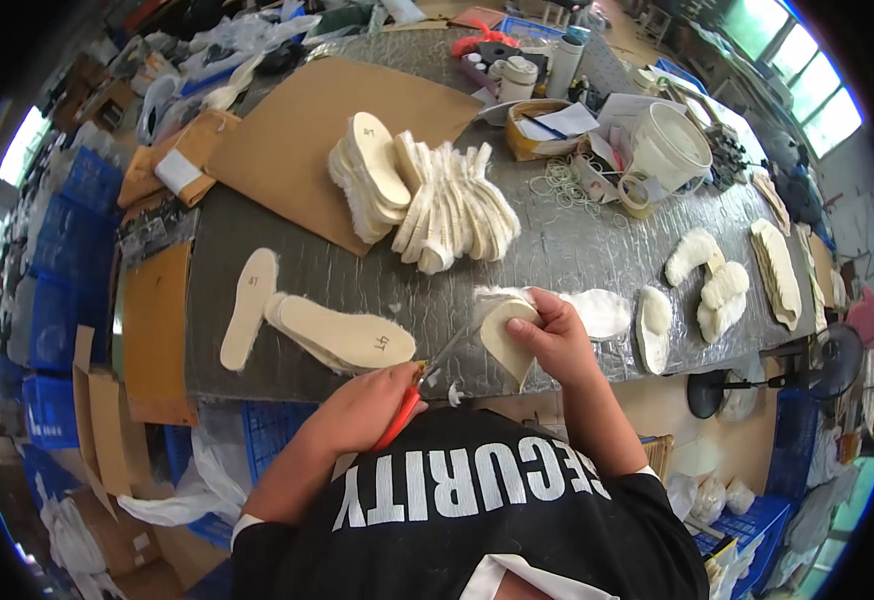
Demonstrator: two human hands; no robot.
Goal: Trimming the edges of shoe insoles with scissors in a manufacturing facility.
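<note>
In my left hand is a pair of scissors with red handles, its metal blades pointing toward the insole. A cream insole with white fleece along its far edge is pinched between the thumb and fingers of my right hand. The blade tips reach close to this insole's left side; whether they touch it I cannot tell. Left of my hands lie a small pile of cream insoles and a single one. Fleece-covered insoles rest beyond my right hand.
Bundled fleece insoles stand at mid-table by a brown cardboard sheet. More insoles are stacked at right. A white bucket, a yellow basket and rubber bands sit at back right. White scraps lie near the table's front edge.
</note>
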